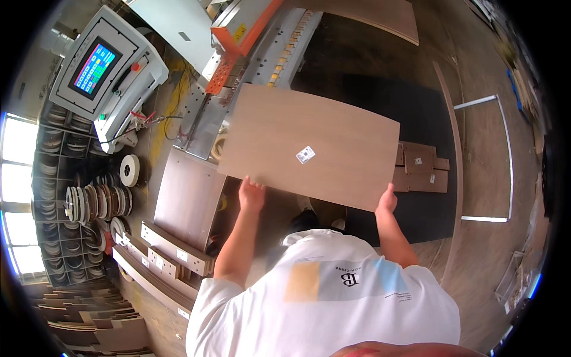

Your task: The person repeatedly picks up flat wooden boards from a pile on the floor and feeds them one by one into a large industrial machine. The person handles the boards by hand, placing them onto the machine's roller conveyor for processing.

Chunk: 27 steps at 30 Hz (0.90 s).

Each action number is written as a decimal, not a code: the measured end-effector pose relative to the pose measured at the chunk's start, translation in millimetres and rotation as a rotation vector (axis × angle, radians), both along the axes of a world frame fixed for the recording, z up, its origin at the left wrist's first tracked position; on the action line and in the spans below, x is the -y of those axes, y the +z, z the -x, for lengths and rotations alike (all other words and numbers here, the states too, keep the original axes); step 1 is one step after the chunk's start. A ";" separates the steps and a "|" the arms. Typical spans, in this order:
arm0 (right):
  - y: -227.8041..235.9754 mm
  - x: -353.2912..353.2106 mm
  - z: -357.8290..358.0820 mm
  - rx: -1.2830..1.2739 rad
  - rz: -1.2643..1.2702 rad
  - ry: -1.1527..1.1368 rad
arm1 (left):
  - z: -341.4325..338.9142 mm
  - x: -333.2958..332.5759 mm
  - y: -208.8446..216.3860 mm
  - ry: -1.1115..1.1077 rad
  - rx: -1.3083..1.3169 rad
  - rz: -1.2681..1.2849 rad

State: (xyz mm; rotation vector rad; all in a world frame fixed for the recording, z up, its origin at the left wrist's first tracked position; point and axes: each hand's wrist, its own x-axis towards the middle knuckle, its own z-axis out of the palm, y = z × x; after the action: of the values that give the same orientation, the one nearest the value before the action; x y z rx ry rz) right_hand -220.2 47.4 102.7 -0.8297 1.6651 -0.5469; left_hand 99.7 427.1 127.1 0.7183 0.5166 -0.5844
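Between my hands I hold a wide brown wooden panel [279, 128] with a small white label near its middle. My left hand [252, 194] grips the panel's near edge toward its left end, thumb on top and fingers curled under. At the near right corner my right hand [386, 201] is closed on the same panel, thumb up along the side; its other fingers are mostly hidden. The panel's far left corner lies close to the edge of the machine bed [276, 50] with its orange guard [223, 71].
A control console [95, 77] with a lit screen stands at the far left. Rolls of edge banding [98, 202] sit on the left, near stacked boards [172, 256]. Small labelled boards [419, 169] lie on a dark surface [410, 220] at right. Another panel [375, 18] is at the back.
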 end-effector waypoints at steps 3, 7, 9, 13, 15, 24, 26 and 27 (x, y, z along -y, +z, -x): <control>-6.7 -26.0 -40.4 0.153 -0.059 0.031 | -0.7 14.0 -22.6 -0.154 0.008 -0.088; 22.1 -62.8 -72.4 0.212 -0.094 0.355 | 25.1 46.3 5.7 -0.374 0.084 -0.307; 32.4 -71.3 -73.4 0.202 -0.083 0.567 | 32.5 53.9 13.7 -0.379 0.100 -0.347; 44.7 -79.7 -87.8 0.124 -0.143 0.867 | 29.2 56.0 16.7 -0.320 0.117 -0.457; 38.8 -80.4 -92.3 0.081 -0.078 0.873 | 20.3 55.9 18.7 -0.311 0.115 -0.485; 40.3 -31.8 -125.8 -0.037 -0.064 0.925 | -11.0 94.5 14.3 -0.331 0.133 -0.557; 39.5 -21.4 -132.9 -0.021 -0.046 0.898 | -18.2 108.8 18.5 -0.332 0.131 -0.566; 39.4 -15.4 -137.6 -0.012 -0.037 0.883 | -23.4 116.8 19.5 -0.333 0.131 -0.570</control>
State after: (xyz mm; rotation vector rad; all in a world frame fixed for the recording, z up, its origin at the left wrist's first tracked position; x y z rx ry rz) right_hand -82.7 62.7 142.2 -1.4134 1.1457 0.1067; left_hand 123.1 310.3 146.6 1.3930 0.4454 -0.7011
